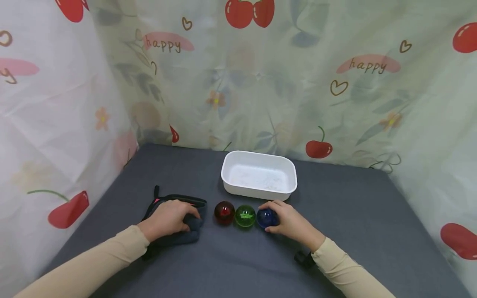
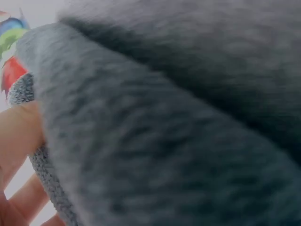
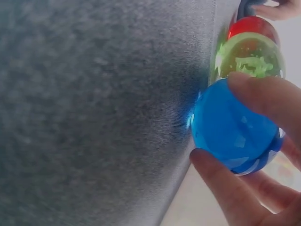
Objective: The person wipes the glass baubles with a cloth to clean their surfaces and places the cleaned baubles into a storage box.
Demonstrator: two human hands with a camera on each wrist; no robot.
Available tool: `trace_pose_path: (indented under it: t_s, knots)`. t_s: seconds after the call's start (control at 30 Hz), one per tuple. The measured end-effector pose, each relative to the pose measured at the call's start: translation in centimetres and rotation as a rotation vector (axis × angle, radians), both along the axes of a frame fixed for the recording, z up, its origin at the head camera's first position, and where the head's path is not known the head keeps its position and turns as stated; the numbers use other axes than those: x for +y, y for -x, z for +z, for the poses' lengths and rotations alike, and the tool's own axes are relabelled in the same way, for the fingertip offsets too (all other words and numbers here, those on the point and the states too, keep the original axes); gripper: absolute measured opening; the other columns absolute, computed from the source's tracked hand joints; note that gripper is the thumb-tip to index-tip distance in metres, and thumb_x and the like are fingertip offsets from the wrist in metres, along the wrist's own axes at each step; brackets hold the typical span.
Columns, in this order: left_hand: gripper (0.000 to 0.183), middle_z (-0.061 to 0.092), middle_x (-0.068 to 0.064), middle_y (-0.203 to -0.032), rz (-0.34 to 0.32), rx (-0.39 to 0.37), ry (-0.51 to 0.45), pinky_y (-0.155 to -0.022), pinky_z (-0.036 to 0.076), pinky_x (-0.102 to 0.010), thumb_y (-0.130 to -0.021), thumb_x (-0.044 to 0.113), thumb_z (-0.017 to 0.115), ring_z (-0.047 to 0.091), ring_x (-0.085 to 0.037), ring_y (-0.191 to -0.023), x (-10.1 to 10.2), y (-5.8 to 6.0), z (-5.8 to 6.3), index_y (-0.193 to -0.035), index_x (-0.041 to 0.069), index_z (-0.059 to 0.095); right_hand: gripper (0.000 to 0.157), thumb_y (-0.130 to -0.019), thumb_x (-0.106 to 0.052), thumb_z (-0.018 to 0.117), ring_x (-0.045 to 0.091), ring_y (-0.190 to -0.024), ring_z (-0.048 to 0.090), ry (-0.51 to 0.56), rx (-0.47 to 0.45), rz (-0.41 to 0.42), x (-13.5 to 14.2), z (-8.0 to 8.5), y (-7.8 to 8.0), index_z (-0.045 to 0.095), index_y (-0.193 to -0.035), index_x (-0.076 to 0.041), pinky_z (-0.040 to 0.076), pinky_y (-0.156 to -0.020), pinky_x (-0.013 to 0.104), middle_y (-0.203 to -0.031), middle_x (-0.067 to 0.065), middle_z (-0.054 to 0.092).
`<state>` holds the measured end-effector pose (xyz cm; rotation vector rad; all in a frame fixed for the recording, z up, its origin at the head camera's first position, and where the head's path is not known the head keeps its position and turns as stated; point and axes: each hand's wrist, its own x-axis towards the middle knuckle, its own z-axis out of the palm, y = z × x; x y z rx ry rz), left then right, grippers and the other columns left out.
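My right hand (image 1: 292,221) holds a clear blue ball (image 1: 266,217) between thumb and fingers; the right wrist view shows the blue ball (image 3: 235,127) against the grey cloth surface. Just left of it sit a green ball (image 1: 245,216) and a dark red ball (image 1: 224,213), side by side in a row. Over on the left, my left hand (image 1: 167,219) grips a folded dark grey cloth item (image 1: 188,236) with black edging and a small loop, perhaps a pouch. Its soft grey fabric (image 2: 131,127) fills most of the left wrist view, with fingers (image 2: 21,132) at its edge.
Behind the balls stands a white rectangular tub (image 1: 257,192). Dark grey cloth covers the table (image 1: 238,269). Patterned curtains (image 1: 257,82) hang behind and at both sides. A small black object (image 1: 304,259) lies by the right wrist.
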<state>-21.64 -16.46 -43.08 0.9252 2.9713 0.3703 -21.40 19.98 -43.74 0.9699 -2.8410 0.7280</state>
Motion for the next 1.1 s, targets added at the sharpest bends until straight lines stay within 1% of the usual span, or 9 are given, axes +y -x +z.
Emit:
trace_pose_path:
  t_s: [0.1,0.2,0.27,0.4,0.53,0.67,0.8,0.93,1.1]
  knots:
    - [0.034,0.072,0.004,-0.101,0.024,-0.058,-0.082,-0.068,0.054,-0.030,-0.066,0.016,0.088,0.066,-0.013,-0.083,-0.5,0.5,0.1,-0.095,0.027,0.074,0.058,-0.070,-0.015,0.087,0.021,-0.105,0.062,0.019,0.000,-0.006,0.2,-0.2,0.0,0.061,-0.123,-0.015,0.055,-0.084,0.037,-0.118,0.007,0.060]
    - [0.035,0.072,0.003,-0.104,0.040,-0.170,-0.199,-0.071,0.055,-0.031,-0.068,0.013,0.087,0.067,-0.015,-0.089,-1.5,1.3,0.6,-0.099,0.025,0.074,0.058,-0.069,-0.015,0.088,0.020,-0.104,0.062,0.047,-0.017,-0.027,0.5,-0.4,-0.1,0.062,-0.121,-0.017,0.056,-0.082,0.035,-0.117,0.005,0.062]
    - [0.035,0.072,0.001,-0.107,0.060,-0.244,-0.281,-0.075,0.055,-0.033,-0.071,0.013,0.085,0.066,-0.019,-0.095,-2.3,1.9,1.2,-0.102,0.023,0.073,0.057,-0.068,-0.015,0.088,0.021,-0.102,0.063,0.084,-0.040,-0.047,0.8,-0.2,-0.2,0.063,-0.120,-0.017,0.057,-0.078,0.031,-0.116,0.005,0.062]
    - [0.035,0.068,-0.007,-0.116,0.107,-0.333,-0.464,-0.080,0.056,-0.037,-0.077,0.014,0.081,0.065,-0.025,-0.103,-3.5,2.8,3.1,-0.110,0.019,0.070,0.057,-0.069,-0.011,0.087,0.027,-0.099,0.065,0.214,-0.103,-0.094,1.6,1.4,-0.6,0.063,-0.120,-0.016,0.058,-0.071,0.026,-0.118,0.009,0.062]
    - [0.038,0.064,-0.013,-0.121,0.140,-0.384,-0.701,-0.080,0.056,-0.034,-0.081,0.012,0.078,0.066,-0.025,-0.102,-3.2,3.3,6.0,-0.118,0.014,0.066,0.059,-0.070,-0.007,0.086,0.031,-0.099,0.065,0.367,-0.124,-0.123,2.2,4.3,-1.0,0.061,-0.123,-0.014,0.059,-0.072,0.030,-0.123,0.012,0.059]
    - [0.042,0.062,-0.009,-0.122,0.140,-0.447,-0.925,-0.080,0.057,-0.031,-0.083,0.012,0.076,0.067,-0.018,-0.102,-1.0,3.4,8.9,-0.123,0.013,0.062,0.062,-0.069,-0.003,0.086,0.028,-0.095,0.067,0.483,-0.063,-0.095,2.0,7.6,-1.1,0.060,-0.124,-0.012,0.059,-0.072,0.032,-0.125,0.011,0.058]
    - [0.038,0.063,-0.002,-0.119,0.079,-0.504,-1.086,-0.078,0.058,-0.033,-0.085,0.009,0.074,0.066,-0.015,-0.102,2.6,3.0,11.0,-0.121,0.018,0.063,0.063,-0.069,0.004,0.084,0.020,-0.097,0.068,0.586,-0.025,-0.015,0.7,10.3,-1.0,0.059,-0.125,-0.008,0.059,-0.073,0.030,-0.125,0.011,0.057]
    - [0.037,0.064,-0.001,-0.115,0.009,-0.566,-1.182,-0.076,0.058,-0.034,-0.087,0.002,0.070,0.066,-0.016,-0.101,6.1,2.4,11.8,-0.118,0.021,0.064,0.063,-0.068,0.010,0.081,0.015,-0.105,0.066,0.677,-0.034,0.070,-1.1,12.2,-1.0,0.057,-0.126,-0.002,0.058,-0.075,0.032,-0.127,0.013,0.056]
    - [0.040,0.062,-0.003,-0.115,-0.011,-0.631,-1.235,-0.077,0.056,-0.034,-0.087,-0.002,0.068,0.065,-0.017,-0.101,8.7,1.7,12.1,-0.120,0.020,0.063,0.065,-0.068,0.013,0.081,0.017,-0.108,0.066,0.697,-0.020,0.134,-2.5,13.0,-1.1,0.057,-0.127,0.000,0.058,-0.077,0.033,-0.126,0.014,0.056]
